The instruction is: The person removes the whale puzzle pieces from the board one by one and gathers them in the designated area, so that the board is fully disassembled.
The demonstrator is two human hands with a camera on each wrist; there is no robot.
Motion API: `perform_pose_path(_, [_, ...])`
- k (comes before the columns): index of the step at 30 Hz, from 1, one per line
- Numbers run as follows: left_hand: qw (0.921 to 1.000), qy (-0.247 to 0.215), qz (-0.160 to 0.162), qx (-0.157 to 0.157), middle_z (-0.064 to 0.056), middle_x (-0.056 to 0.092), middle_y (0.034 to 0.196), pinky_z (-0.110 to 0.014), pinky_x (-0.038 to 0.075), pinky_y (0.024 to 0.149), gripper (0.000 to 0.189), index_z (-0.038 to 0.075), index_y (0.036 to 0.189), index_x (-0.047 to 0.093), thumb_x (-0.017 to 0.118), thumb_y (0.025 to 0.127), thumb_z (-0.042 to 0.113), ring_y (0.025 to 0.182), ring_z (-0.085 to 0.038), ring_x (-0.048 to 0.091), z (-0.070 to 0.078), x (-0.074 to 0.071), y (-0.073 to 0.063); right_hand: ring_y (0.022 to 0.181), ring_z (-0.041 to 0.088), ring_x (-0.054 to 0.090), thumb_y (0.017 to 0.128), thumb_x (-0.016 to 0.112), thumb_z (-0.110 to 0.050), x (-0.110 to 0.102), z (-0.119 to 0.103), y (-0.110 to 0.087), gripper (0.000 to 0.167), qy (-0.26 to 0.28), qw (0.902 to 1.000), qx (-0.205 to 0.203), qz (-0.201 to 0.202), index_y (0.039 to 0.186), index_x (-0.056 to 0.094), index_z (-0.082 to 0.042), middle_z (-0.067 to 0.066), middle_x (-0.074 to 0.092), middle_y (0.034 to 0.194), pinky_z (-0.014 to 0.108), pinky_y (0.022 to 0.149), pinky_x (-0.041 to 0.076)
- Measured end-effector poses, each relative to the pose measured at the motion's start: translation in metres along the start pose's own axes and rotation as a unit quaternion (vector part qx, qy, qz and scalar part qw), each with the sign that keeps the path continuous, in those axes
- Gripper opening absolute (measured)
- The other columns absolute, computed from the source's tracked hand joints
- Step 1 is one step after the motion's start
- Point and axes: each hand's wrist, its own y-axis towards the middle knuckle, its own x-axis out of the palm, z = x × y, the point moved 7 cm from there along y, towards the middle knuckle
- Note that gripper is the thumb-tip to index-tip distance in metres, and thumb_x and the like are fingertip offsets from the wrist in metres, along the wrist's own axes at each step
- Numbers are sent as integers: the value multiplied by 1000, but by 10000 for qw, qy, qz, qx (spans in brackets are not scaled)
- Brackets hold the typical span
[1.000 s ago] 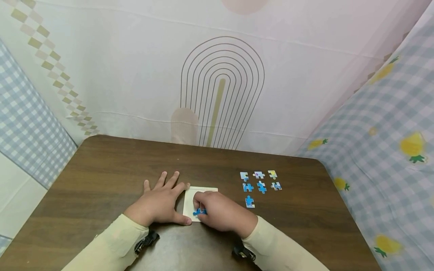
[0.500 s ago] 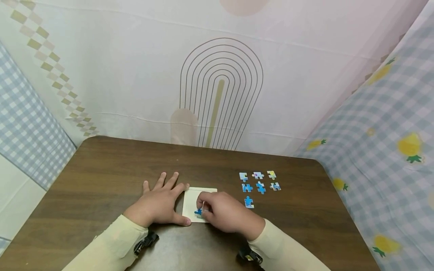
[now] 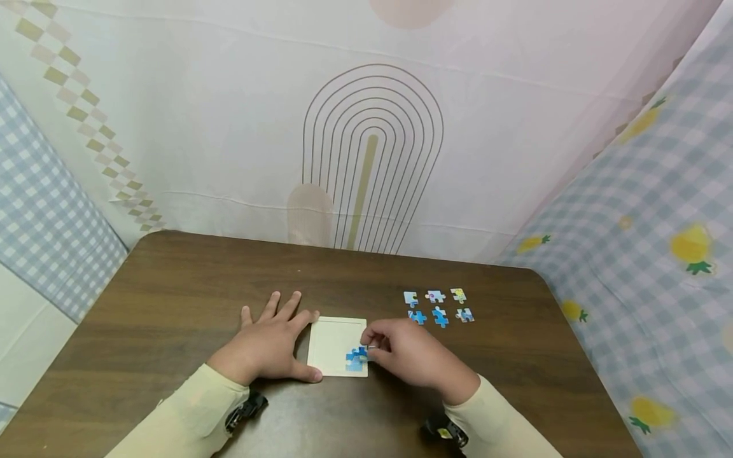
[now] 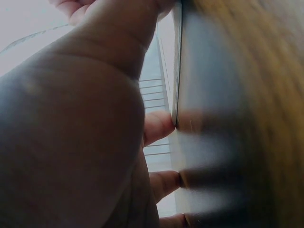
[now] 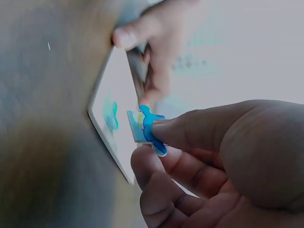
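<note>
A cream puzzle board (image 3: 332,337) with a raised border lies near the middle of the table. My left hand (image 3: 263,346) rests flat with its fingers spread, thumb and index fingertips at the board's left corners. In the left wrist view, fingertips (image 4: 160,127) of that hand meet the tabletop. My right hand (image 3: 401,350) pinches a blue jigsaw piece (image 5: 149,126) between thumb and fingers, tilted over the board's right side. Below it, a second blue jigsaw piece (image 5: 111,116) lies on the board, blurred in the right wrist view.
Several loose jigsaw pieces (image 3: 439,317) lie in two rows on the brown table (image 3: 200,273), right of the board and beyond my right hand. A patterned cloth (image 3: 252,127) hangs behind the table, and a checked cloth (image 3: 618,254) drapes along the right side.
My right hand has moved right across the board with the blue piece, uncovering the board's middle. It now covers where a loose piece lay. My left hand has stayed put.
</note>
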Motion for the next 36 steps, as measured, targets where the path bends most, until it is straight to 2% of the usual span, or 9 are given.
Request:
perform_pose_path(4, [10000, -14, -1, 4, -16, 19, 189, -99, 8, 118, 118, 36, 169, 50, 87, 71, 90, 174, -56, 11, 1, -1, -1, 85, 5, 64, 106, 78, -14, -16, 17, -7, 8, 29, 9994, 275, 222, 107, 80, -22, -14, 72, 93, 26, 78, 56])
perform_pose_path(11, [10000, -9, 17, 31, -16, 18, 189, -99, 8, 117, 119, 36, 169, 49, 86, 70, 91, 173, -56, 11, 0, 0, 0, 75, 9, 57, 109, 74, -15, -52, 45, -24, 11, -110, 9955, 758, 565, 110, 78, -25, -11, 65, 88, 26, 69, 49])
perform_pose_path(15, [10000, -6, 5, 39, -16, 18, 190, -99, 8, 117, 120, 36, 170, 49, 86, 70, 92, 174, -56, 10, 0, 1, 1, 76, 9, 54, 111, 70, -14, -68, 61, -35, 11, -174, 9948, 864, 508, 114, 78, -21, -8, 63, 89, 27, 71, 46])
perform_pose_path(20, [10000, -22, -17, 18, -16, 18, 190, -99, 8, 118, 119, 36, 170, 49, 87, 71, 90, 174, -56, 10, 0, 0, 1, 84, 13, 57, 112, 69, -15, -82, 88, -47, 11, -169, 9932, 1118, 277, 115, 78, -20, -6, 65, 93, 31, 75, 48])
perform_pose_path(27, [10000, -41, -29, 31, -16, 17, 190, -99, 7, 117, 119, 35, 170, 48, 86, 72, 90, 174, -56, 9, 0, -2, 1, 88, 16, 59, 111, 69, -14, -90, 119, -55, 10, -42, 9898, 1405, 217, 115, 79, -17, -3, 66, 94, 32, 76, 50])
perform_pose_path(36, [10000, -26, -44, 37, -17, 17, 189, -100, 7, 117, 120, 35, 170, 48, 86, 71, 91, 173, -57, 10, 1, -1, 0, 82, 16, 62, 110, 70, -12, -76, 140, -56, 13, 264, 9889, 1452, -150, 116, 81, -13, -2, 70, 91, 34, 76, 52])
